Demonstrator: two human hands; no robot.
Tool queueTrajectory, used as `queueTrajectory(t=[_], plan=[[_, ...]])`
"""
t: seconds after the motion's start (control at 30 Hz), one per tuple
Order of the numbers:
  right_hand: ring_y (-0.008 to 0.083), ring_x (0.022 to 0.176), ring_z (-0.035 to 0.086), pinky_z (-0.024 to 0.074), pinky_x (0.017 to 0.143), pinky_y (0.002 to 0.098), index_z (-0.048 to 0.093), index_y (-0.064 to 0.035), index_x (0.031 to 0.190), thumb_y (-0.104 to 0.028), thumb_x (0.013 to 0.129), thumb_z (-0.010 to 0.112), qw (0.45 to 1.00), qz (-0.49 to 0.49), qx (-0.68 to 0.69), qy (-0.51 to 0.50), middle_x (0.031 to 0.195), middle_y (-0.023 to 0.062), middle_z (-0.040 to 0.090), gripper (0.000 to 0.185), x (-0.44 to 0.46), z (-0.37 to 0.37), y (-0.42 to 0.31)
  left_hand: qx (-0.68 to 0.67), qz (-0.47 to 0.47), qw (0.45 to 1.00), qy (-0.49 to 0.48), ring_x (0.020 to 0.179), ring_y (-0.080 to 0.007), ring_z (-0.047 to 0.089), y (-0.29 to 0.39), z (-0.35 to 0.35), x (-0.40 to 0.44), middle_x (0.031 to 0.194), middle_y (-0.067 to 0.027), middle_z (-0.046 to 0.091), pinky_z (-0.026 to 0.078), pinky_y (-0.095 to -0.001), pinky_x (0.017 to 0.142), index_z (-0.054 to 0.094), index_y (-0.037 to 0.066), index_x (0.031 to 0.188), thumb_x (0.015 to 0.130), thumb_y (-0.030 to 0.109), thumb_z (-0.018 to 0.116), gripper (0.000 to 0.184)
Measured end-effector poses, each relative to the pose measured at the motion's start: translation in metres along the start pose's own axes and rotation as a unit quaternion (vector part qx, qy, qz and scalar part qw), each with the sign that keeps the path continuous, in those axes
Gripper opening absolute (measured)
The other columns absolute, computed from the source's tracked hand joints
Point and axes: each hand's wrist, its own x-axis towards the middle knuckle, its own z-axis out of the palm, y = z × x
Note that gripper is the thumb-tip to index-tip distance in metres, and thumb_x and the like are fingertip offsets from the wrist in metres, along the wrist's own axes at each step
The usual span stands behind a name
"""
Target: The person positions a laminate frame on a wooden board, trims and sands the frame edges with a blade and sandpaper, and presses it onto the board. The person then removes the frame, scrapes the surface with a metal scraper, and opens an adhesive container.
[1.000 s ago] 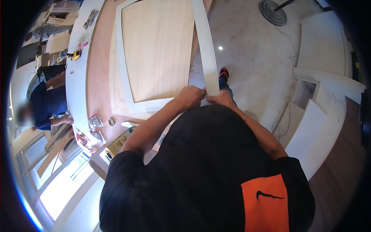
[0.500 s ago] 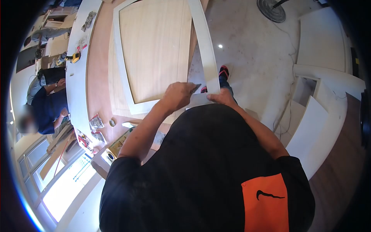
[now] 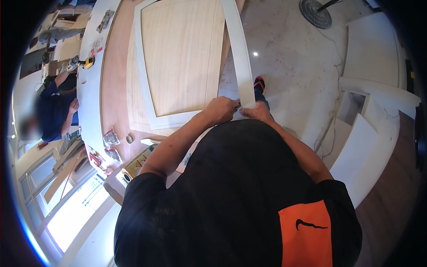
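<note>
A white rectangular frame (image 3: 244, 66) lies over a pale wooden panel (image 3: 182, 58), with its near right corner sticking out past the panel. My left hand (image 3: 221, 110) is closed around a small dark pointed tool (image 3: 238, 106), whose kind I cannot make out. The tool's tip is at the inner side of the frame's near right corner. My right hand (image 3: 259, 111) grips that same corner, thumb on top and fingers hidden underneath. Both hands are close together, just in front of my black shirt.
On the reddish-brown workbench (image 3: 116, 84) lie a tape roll (image 3: 129, 138) and plastic packets (image 3: 111, 139). A yellow drill (image 3: 89, 62) rests on a white board (image 3: 91, 107) to the left. Beyond it, a person (image 3: 55, 107) works. White panels (image 3: 353, 151) stand on the right.
My left hand has moved right with the pointed tool, up to the frame's corner beside my right hand. The right hand keeps its grip. The person at left has shifted an arm.
</note>
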Motion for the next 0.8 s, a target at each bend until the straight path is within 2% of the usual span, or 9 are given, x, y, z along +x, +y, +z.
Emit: queueTrajectory(t=[0.1, 0.2, 0.3, 0.4, 0.5, 0.6, 0.8], plan=[[0.0106, 0.07, 0.059, 0.0473, 0.064, 0.03, 0.072, 0.0014, 0.093, -0.023, 0.078, 0.079, 0.998, 0.055, -0.002, -0.002, 0.077, 0.0034, 0.068, 0.029, 0.003, -0.001, -0.003, 0.002, -0.002, 1.0, 0.001, 0.092, -0.0422, 0.066, -0.001, -0.005, 0.0, 0.095, -0.0231, 0.069, 0.052, -0.0485, 0.081, 0.072, 0.008, 0.107, 0.088, 0.015, 0.057, 0.025], [0.0099, 0.069, 0.059, 0.0469, 0.063, 0.0293, 0.072, 0.0012, 0.091, -0.023, 0.077, 0.08, 0.994, 0.086, -0.067, -0.008, 0.076, 0.0026, 0.068, 0.029, 0.002, -0.003, -0.015, -0.023, -0.019, 1.0, 0.009, 0.092, -0.0419, 0.066, 0.006, -0.013, -0.008, 0.095, -0.023, 0.069, 0.052, -0.0482, 0.082, 0.072, 0.008, 0.108, 0.088, 0.014, 0.058, 0.025], [0.0095, 0.068, 0.06, 0.0472, 0.062, 0.029, 0.072, 0.0011, 0.089, -0.023, 0.077, 0.08, 0.997, -0.008, -0.071, 0.025, 0.075, 0.0032, 0.068, 0.029, 0.011, 0.001, 0.016, -0.022, -0.012, 1.0, 0.009, 0.093, -0.0417, 0.066, -0.004, 0.001, 0.0, 0.096, -0.0227, 0.069, 0.052, -0.048, 0.082, 0.072, 0.009, 0.109, 0.088, 0.014, 0.059, 0.025], [0.0099, 0.069, 0.061, 0.0483, 0.063, 0.0294, 0.072, 0.0011, 0.091, -0.024, 0.077, 0.08, 1.0, 0.023, 0.021, 0.002, 0.076, 0.0044, 0.069, 0.029, 0.009, -0.003, 0.018, -0.024, -0.016, 1.0, -0.002, 0.093, -0.0416, 0.066, -0.001, -0.004, 0.004, 0.098, -0.0227, 0.069, 0.052, -0.0479, 0.082, 0.072, 0.009, 0.109, 0.089, 0.014, 0.059, 0.025], [0.0101, 0.07, 0.062, 0.0491, 0.064, 0.0297, 0.072, 0.0011, 0.092, -0.024, 0.077, 0.08, 0.999, 0.023, -0.043, -0.023, 0.077, 0.0051, 0.069, 0.03, 0.01, -0.003, 0.013, -0.03, -0.019, 0.999, -0.002, 0.092, -0.0419, 0.066, -0.004, -0.002, 0.0, 0.098, -0.0229, 0.069, 0.051, -0.0484, 0.082, 0.072, 0.008, 0.107, 0.088, 0.016, 0.059, 0.024], [0.0102, 0.07, 0.062, 0.0492, 0.064, 0.0302, 0.072, 0.0007, 0.091, -0.025, 0.076, 0.08, 0.998, 0.051, -0.02, -0.019, 0.077, 0.0052, 0.069, 0.031, 0.01, -0.001, 0.007, -0.032, -0.015, 0.999, -0.001, 0.091, -0.0424, 0.066, -0.006, 0.0, 0.004, 0.096, -0.023, 0.069, 0.051, -0.0494, 0.081, 0.071, 0.007, 0.104, 0.088, 0.017, 0.06, 0.022], [0.0113, 0.07, 0.062, 0.0496, 0.065, 0.0317, 0.072, 0.0002, 0.094, -0.029, 0.075, 0.081, 0.996, 0.036, -0.082, 0.009, 0.077, 0.0078, 0.069, 0.036, 0.012, -0.003, 0.012, 0.003, -0.007, 1.0, -0.002, 0.09, -0.043, 0.066, 0.008, -0.02, -0.005, 0.094, -0.0236, 0.069, 0.051, -0.0505, 0.081, 0.07, 0.004, 0.1, 0.088, 0.017, 0.059, 0.021]])
